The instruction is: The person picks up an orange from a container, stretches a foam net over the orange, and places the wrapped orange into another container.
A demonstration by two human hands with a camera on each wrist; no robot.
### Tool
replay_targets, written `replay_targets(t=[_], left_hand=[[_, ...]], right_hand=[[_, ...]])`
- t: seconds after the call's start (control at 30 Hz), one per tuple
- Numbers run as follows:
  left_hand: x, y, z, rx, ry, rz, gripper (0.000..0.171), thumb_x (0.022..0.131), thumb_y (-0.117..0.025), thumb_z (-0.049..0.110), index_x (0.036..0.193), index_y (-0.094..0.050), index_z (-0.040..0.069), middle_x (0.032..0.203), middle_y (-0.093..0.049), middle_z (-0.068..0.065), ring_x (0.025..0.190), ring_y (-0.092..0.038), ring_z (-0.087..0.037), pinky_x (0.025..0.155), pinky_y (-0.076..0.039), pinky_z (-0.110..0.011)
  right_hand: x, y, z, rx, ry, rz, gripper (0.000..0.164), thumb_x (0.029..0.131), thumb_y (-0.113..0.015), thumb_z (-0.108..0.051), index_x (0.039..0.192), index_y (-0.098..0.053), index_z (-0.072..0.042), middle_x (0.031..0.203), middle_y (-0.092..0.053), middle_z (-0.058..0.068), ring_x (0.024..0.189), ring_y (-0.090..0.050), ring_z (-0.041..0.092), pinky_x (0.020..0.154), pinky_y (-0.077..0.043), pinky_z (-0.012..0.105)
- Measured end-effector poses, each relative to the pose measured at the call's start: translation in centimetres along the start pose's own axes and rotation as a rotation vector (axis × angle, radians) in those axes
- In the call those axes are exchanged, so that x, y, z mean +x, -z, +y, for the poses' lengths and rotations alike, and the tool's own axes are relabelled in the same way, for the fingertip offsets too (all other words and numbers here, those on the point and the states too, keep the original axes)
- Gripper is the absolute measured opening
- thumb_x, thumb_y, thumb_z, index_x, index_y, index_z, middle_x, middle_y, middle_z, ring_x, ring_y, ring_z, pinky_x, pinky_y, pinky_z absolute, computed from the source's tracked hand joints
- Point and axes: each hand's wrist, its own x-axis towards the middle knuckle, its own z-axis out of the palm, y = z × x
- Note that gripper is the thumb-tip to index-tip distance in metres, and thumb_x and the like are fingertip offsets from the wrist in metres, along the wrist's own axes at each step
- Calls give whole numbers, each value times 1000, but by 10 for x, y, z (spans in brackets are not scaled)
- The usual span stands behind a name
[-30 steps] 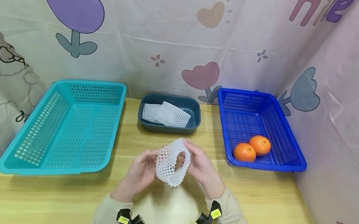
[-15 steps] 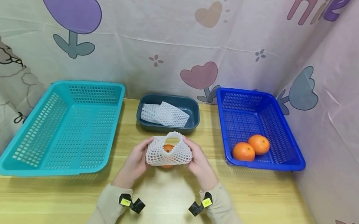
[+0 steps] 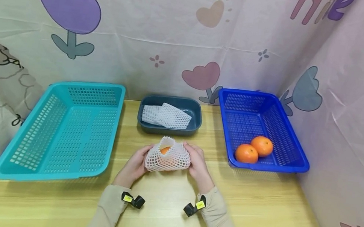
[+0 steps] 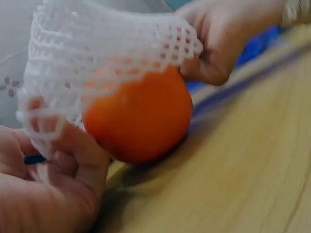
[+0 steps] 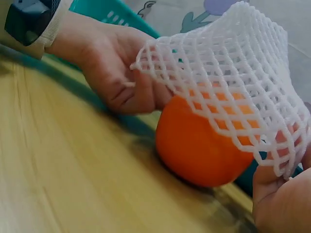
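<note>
A white foam fruit net [image 3: 171,159] is stretched wide between both hands over an orange [image 5: 204,145] that rests on the table. The net covers the orange's upper part, while its lower part shows bare in both wrist views. My left hand [image 3: 135,165] pinches the net's left edge, and the fingers reach inside the mesh. At the opposite edge my right hand [image 3: 197,164] grips the net between thumb and fingers. The net's narrower upper opening stands up, and a bit of orange shows through it in the head view.
A teal basket [image 3: 58,132] stands on the left. Behind the hands, a dark blue-grey bin [image 3: 167,130] holds folded foam nets [image 3: 167,115]. The blue basket [image 3: 270,118] on the right contains two oranges [image 3: 246,153]. A printed cloth hangs behind the wooden table [image 3: 162,217].
Both hands have turned the net's wide opening downward and spread it, then lowered it over the orange. The orange, hidden earlier, now shows beneath the mesh. The baskets stay in place.
</note>
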Motion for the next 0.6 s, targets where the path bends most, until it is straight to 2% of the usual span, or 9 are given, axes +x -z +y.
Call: replay_targets(t=[0.07, 0.17, 0.23, 0.3, 0.47, 0.6], left_hand=[[3, 3, -1, 46, -11, 8, 32, 109, -35, 24, 123, -51, 0, 100, -64, -1, 90, -63, -9, 80, -53, -22], [7, 5, -4, 102, -44, 14, 42, 108, -34, 19, 139, -38, -10, 113, -60, -6, 99, -62, -10, 91, -52, -24], [9, 6, -5, 141, -64, 15, 47, 108, -33, 16, 144, -29, -15, 121, -55, -10, 102, -61, -9, 95, -51, -24], [9, 6, -6, 175, -72, 31, 48, 108, -32, 14, 144, -27, -17, 127, -51, -15, 104, -59, -9, 95, -50, -24], [11, 0, -9, 308, -121, 99, 45, 106, -34, 14, 138, -38, -19, 127, -52, -21, 104, -57, -12, 88, -52, -21], [11, -6, -12, 524, -205, 203, 34, 105, -41, 15, 114, -58, -14, 101, -60, -13, 90, -56, -13, 78, -50, -22]], right_hand=[[1, 1, 1, -61, 24, 16, 23, 100, -56, -10, 111, -60, 10, 85, -66, 4, 73, -64, 10, 67, -56, 20], [3, 3, 3, -139, 61, 28, 21, 100, -57, -9, 106, -61, 10, 82, -65, 3, 69, -61, 9, 63, -54, 20], [4, 4, 6, -199, 95, 46, 19, 99, -58, -9, 102, -62, 10, 82, -64, 2, 68, -60, 9, 62, -53, 20], [5, 5, 9, -262, 131, 61, 18, 98, -59, -9, 99, -63, 9, 82, -63, 3, 67, -58, 10, 60, -51, 21], [7, 7, 14, -433, 248, 94, 15, 96, -62, -11, 92, -64, 4, 91, -68, 11, 69, -60, 12, 62, -51, 23], [6, 8, 16, -551, 329, 95, 13, 95, -62, -8, 92, -65, 4, 86, -72, 15, 66, -64, 12, 59, -52, 24]])
